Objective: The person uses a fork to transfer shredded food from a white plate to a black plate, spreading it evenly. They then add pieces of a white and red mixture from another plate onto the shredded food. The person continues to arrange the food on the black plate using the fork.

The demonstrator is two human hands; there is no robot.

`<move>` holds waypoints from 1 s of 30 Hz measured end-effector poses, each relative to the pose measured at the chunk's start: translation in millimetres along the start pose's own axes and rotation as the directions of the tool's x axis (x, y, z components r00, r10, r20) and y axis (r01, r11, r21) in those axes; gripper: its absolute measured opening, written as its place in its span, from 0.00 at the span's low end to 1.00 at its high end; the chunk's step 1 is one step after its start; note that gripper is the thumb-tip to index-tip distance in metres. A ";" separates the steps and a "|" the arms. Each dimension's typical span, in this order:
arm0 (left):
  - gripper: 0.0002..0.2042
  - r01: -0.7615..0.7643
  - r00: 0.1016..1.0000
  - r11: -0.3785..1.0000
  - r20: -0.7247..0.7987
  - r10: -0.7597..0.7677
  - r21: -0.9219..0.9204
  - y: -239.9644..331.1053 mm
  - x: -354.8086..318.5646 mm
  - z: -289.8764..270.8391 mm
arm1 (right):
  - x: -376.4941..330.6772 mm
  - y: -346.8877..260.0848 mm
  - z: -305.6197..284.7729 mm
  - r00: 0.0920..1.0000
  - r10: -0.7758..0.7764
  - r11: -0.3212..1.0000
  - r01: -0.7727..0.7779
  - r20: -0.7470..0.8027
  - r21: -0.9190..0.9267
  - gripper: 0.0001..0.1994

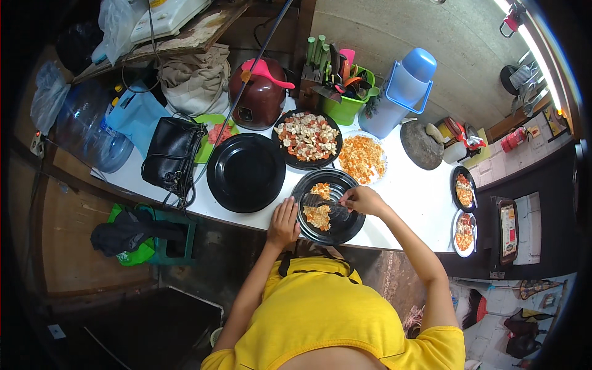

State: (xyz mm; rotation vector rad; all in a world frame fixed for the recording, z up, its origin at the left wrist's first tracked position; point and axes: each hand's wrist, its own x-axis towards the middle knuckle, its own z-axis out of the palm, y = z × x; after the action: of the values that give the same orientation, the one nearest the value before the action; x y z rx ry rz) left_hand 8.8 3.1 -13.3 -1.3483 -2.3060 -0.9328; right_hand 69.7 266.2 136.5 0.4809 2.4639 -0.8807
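Note:
A round black plate [344, 231] lies at the table's front edge, with orange and pale chopped food [317, 217] spread down its left half. My right hand [362, 201] grips the handle of a dark utensil [316, 200] whose broad, slotted-looking head rests over the food; its exact kind is unclear. With fingers stretched out, my left hand [283, 223] lies against the plate's left rim. Just behind stand a white plate of chopped orange and white food [362, 159] and a black plate of chopped red and white pieces [307, 137].
An empty black plate [246, 172] and a black handbag [171, 153] lie on the left. At the back are a dark red rice cooker [256, 95], a green utensil basket [342, 112], a blue jug [398, 92] and a stone [422, 145]. Two small plates of food, black [457, 192] and white [471, 248], stand far right.

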 end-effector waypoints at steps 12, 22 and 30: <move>0.25 0.002 1.000 1.000 -0.014 -0.003 -0.014 1.8 0.2 0.1 | -14.5 0.4 6.7 0.999 0.028 0.998 -0.027 0.020 -0.063 0.08; 0.27 0.007 1.000 1.000 -0.008 -0.007 -0.006 -0.6 -3.3 3.3 | -22.7 -1.0 -2.4 0.998 -0.011 0.992 0.018 0.058 -0.123 0.08; 0.27 0.015 1.000 1.000 0.009 -0.015 -0.019 0.3 -3.0 1.9 | -23.3 10.7 -7.7 0.997 -0.049 0.981 0.061 0.065 -0.187 0.08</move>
State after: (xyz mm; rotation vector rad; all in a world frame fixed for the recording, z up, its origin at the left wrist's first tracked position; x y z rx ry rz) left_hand 10.7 2.5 -16.3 -1.3474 -2.3223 -0.9575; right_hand 91.5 275.4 149.1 0.3164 2.4841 -0.6638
